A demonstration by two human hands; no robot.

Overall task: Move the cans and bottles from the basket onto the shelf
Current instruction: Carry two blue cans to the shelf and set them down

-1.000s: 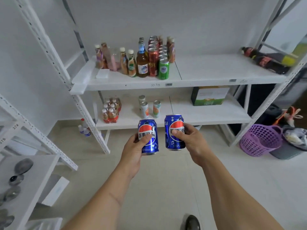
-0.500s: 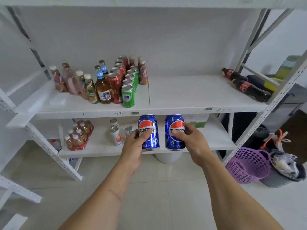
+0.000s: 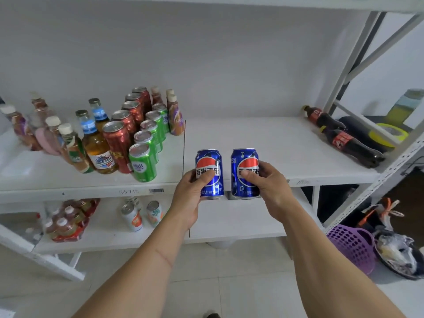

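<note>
White metal shelving unit (image 3: 263,143) stood against a white wall, pale tiled floor below; purple perforated basket (image 3: 353,249) sat on the floor at the unit's right end, beside a dark tub of bagged stuff (image 3: 399,253). Left hand (image 3: 190,198) gripped one blue Pepsi can (image 3: 210,173), right hand (image 3: 270,189) gripped a second Pepsi can (image 3: 244,172); both upright, side by side with a gap between, held at the front edge of the middle shelf near its centre seam. Can't tell if the bases touched the shelf. Both cans showed the red-white-blue globe with Chinese lettering across it, music notes on the blue. Left half of that shelf carried rows of red cans (image 3: 118,143) and green cans (image 3: 143,162), an amber bottle with blue neck label (image 3: 98,148), and white-capped bottles (image 3: 73,150). Two Coca-Cola bottles (image 3: 348,143) lay on their sides at the right end. Shelf front edge had handwritten digits and a barcode sticker (image 3: 156,190), unreadable. Lower shelf held a shrink-wrapped bottle pack (image 3: 68,221) at left and two small cans (image 3: 142,214).
</note>
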